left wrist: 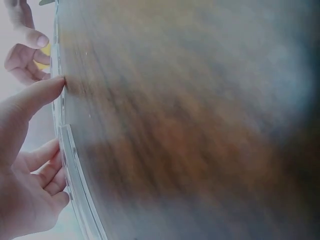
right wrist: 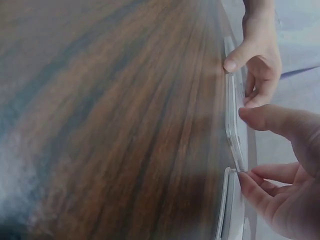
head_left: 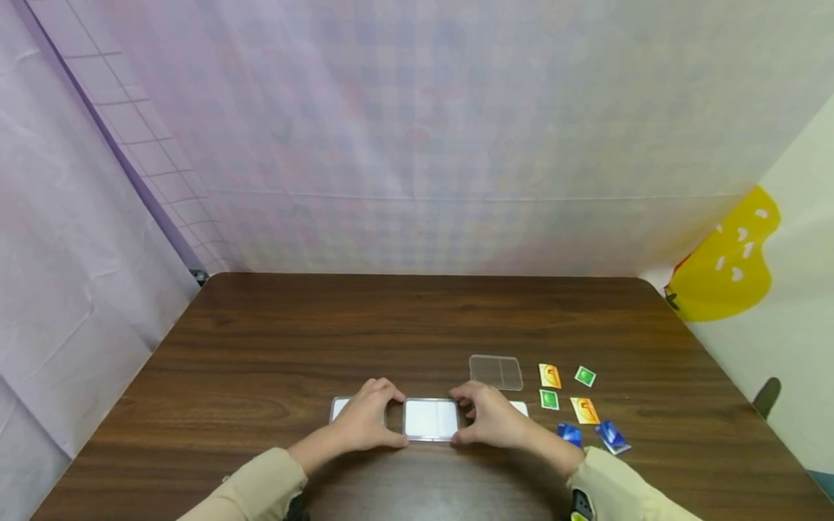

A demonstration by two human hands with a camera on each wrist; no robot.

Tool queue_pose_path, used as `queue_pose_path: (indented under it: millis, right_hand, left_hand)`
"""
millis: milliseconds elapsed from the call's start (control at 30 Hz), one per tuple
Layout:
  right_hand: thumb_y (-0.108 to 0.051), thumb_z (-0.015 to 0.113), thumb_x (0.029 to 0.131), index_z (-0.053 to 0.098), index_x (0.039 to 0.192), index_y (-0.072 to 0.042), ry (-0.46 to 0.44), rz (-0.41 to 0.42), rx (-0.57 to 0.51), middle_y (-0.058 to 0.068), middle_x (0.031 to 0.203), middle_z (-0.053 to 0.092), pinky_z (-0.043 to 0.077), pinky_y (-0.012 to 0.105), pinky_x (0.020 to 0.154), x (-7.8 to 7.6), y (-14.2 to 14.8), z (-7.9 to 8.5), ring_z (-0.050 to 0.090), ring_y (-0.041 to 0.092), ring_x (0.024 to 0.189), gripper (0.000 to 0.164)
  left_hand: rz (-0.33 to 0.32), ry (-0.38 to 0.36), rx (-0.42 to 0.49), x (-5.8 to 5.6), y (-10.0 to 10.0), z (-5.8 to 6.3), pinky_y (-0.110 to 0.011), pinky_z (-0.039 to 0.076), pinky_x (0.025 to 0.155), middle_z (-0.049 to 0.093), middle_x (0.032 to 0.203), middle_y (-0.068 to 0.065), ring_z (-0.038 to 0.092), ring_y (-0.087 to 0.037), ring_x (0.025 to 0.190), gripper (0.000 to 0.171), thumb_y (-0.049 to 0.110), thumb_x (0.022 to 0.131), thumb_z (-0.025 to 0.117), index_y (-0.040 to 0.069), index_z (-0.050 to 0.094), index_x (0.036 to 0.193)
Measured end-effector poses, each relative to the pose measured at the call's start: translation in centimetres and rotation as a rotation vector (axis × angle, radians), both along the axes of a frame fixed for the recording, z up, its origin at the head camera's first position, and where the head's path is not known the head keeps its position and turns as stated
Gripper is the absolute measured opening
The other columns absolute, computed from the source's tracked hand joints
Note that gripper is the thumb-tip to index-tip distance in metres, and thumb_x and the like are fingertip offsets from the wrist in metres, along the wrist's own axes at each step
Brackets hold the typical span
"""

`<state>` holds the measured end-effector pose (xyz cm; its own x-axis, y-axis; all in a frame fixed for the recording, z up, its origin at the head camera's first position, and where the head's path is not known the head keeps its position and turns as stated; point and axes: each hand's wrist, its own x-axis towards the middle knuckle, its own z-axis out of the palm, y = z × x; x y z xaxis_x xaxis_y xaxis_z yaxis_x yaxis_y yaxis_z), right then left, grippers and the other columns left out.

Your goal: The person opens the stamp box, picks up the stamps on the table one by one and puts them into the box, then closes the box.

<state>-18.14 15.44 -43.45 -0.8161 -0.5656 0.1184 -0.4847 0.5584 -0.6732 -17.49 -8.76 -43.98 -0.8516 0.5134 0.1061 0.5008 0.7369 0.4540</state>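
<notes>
A shallow clear plastic case (head_left: 431, 420) with white inside lies on the table between both hands. My left hand (head_left: 365, 418) holds its left side, thumb at the near corner and fingers at the far one. On the opposite side my right hand (head_left: 491, 418) grips the case in the same way. A second white-filled case (head_left: 337, 407) is partly hidden under the left hand. Another white piece (head_left: 519, 407) shows from behind the right hand. In the right wrist view, the right thumb (right wrist: 255, 118) is at the case's edge.
A clear lid-like panel (head_left: 496, 373) lies beyond the right hand. Farther right on the brown table (head_left: 293, 325) are two orange cards (head_left: 550, 375), two small green squares (head_left: 585, 376) and two blue packets (head_left: 612, 437). Curtains hang behind the table.
</notes>
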Motion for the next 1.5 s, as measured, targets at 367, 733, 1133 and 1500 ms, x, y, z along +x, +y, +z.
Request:
queue_pose_path:
  millis: [367,733,1133,1500]
  right_hand:
    - [-0.013,0.081,0.054,0.059,0.102,0.01,0.129,0.018,0.102,0.009,0.093,0.055,0.048,0.015,0.062,0.2,-0.4,-0.3,0.054,0.017,0.077,0.058]
    - [-0.018,0.079,0.053,0.059,0.097,0.002,0.177,0.024,0.105,0.003,0.089,0.054,0.047,0.018,0.064,-0.1,-0.4,-0.4,0.052,0.014,0.077,0.052]
    - [-0.019,0.079,0.054,0.059,0.099,0.001,0.162,0.03,0.09,0.002,0.09,0.055,0.048,0.019,0.066,-0.1,-0.2,-0.2,0.053,0.014,0.078,0.053]
    - [-0.013,0.079,0.056,0.059,0.101,0.003,0.122,0.04,0.019,0.005,0.093,0.057,0.05,0.023,0.071,-0.7,0.7,0.2,0.056,0.016,0.081,0.052]
  left_hand:
    - [-0.005,0.002,-0.015,-0.1,0.1,0.0,-0.034,0.044,0.088,0.056,0.105,-0.003,0.048,-0.019,0.1,0.06,0.041,0.061,0.078,0.006,0.061,0.107]
    - [-0.018,0.01,-0.019,-0.1,0.0,0.2,-0.034,0.044,0.088,0.055,0.107,-0.004,0.048,-0.02,0.102,0.059,0.042,0.061,0.078,0.007,0.061,0.105]
    - [-0.023,0.001,-0.024,-0.1,0.0,0.1,-0.034,0.043,0.089,0.055,0.108,-0.004,0.047,-0.02,0.102,0.059,0.042,0.061,0.078,0.007,0.061,0.105]
    - [-0.021,0.01,-0.003,-0.1,-0.1,0.0,-0.034,0.043,0.089,0.055,0.106,-0.003,0.047,-0.019,0.102,0.059,0.041,0.061,0.078,0.005,0.061,0.105]
